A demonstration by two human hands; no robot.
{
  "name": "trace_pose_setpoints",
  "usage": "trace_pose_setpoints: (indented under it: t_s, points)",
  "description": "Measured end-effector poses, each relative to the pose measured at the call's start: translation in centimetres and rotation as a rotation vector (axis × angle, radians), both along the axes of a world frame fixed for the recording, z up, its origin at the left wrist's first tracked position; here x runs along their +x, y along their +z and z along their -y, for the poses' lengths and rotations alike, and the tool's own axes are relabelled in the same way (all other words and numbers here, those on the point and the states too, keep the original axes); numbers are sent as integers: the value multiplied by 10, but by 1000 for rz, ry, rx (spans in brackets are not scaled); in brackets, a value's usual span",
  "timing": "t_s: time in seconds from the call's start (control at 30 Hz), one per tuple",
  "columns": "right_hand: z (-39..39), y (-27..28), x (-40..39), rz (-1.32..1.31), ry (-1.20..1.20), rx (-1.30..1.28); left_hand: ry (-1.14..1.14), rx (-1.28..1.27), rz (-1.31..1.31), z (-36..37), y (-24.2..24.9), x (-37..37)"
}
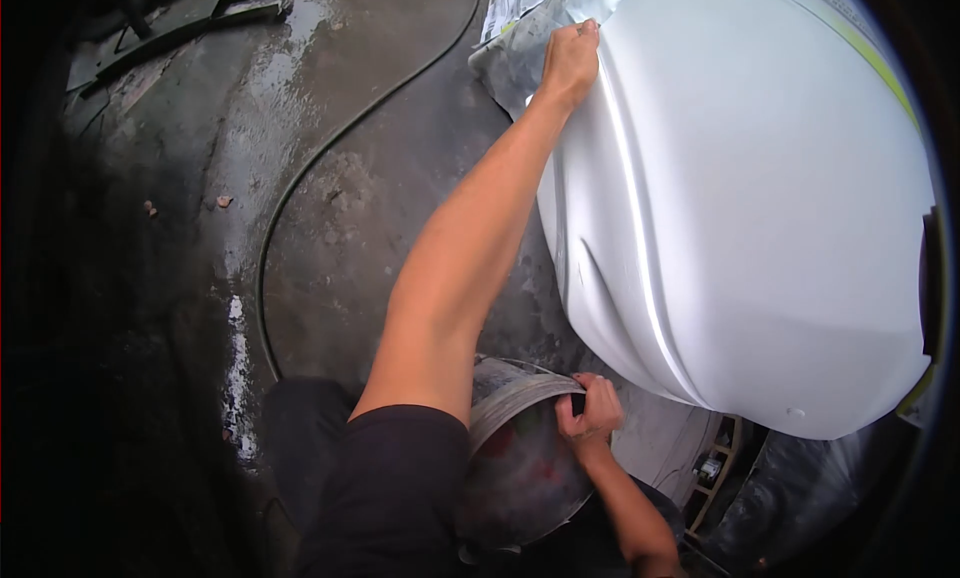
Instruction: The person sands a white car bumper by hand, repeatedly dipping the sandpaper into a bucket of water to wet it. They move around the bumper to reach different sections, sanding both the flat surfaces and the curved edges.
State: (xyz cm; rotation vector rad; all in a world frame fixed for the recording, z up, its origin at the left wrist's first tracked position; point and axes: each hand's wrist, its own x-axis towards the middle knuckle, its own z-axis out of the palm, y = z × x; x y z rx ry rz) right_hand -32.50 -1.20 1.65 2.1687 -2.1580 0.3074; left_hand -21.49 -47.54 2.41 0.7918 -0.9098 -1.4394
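My left hand (572,56) presses flat, fingers together, on the white car panel (760,208) at twelve o'clock; my right hand (592,410) clamps the bucket (520,458) rim at six (hose (300,178) at nine).

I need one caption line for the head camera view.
Left hand pressed on a white car panel edge; right hand holding a bucket rim.

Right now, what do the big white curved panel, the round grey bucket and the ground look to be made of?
The big white curved panel looks like glossy painted metal or plastic bodywork: smooth, with bright streak reflections; the left hand rests at its edge. The round grey bucket, gripped at the rim by the right hand, seems dull, paint-stained plastic or metal. The ground looks like rough, wet concrete.
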Motion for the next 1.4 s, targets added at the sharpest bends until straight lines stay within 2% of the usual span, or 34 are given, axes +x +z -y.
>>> trace_pose_setpoints:
  t_s: [0.07, 0.1, 0.13, 0.17, 0.27, 0.3, 0.33, 0.4, 0.53, 0.63, 0.77, 0.83, 0.87, 0.97, 1.07, 1.2, 1.3, 1.4]
  points:
    - [0, -3, -2, -1, 11, -13, -69, 35, 28, -12, -23, 3]
    - [0, -3, -3, -5, 22, -25, 34, 9, 3, -17, -65, -15]
    - [-1, -2, -4, -4, 25, -33, 138, -21, -23, -18, -84, -25]
    - [1, -4, -5, -14, 32, -50, 138, -40, -24, -11, -69, -21]
    - [-5, -2, -7, -35, 39, -34, -55, 48, 215, -13, -20, 9]
    - [-1, -7, -5, -38, 32, -48, -167, 46, 106, -14, -5, 14]
    - [-2, -7, -3, -34, 25, -38, -174, 56, 109, -23, -11, 3]
    - [1, -5, -3, -30, 31, -45, 151, -156, 60, -38, -34, -26]
    - [0, -3, -2, -15, 28, -34, 29, -179, 277, -176, -52, -19]
    - [2, -5, -2, 15, 29, -40, 55, -250, 317, -209, -56, -22]
    - [4, -3, 1, 1, 22, -15, 51, -147, 367, -81, -55, -11]
    - [3, -1, 1, 1, 19, -11, 80, -154, 416, -78, -62, -18]
    - [2, -1, 3, 11, 14, -9, 107, -178, 475, -79, -63, -18]
    - [5, 1, 2, 25, 12, -17, 83, -263, 399, -167, -71, -16]
    - [1, -1, 0, 22, 30, -9, 149, -276, 364, -174, -74, -28]
    - [1, -3, 2, 21, 10, 2, 23, -185, 462, -66, -65, -6]
    - [1, -1, 1, 20, 22, 19, 82, -187, 458, -98, -64, -14]
    - [3, -1, 2, 33, 36, -3, 146, -267, 466, -177, -72, -22]
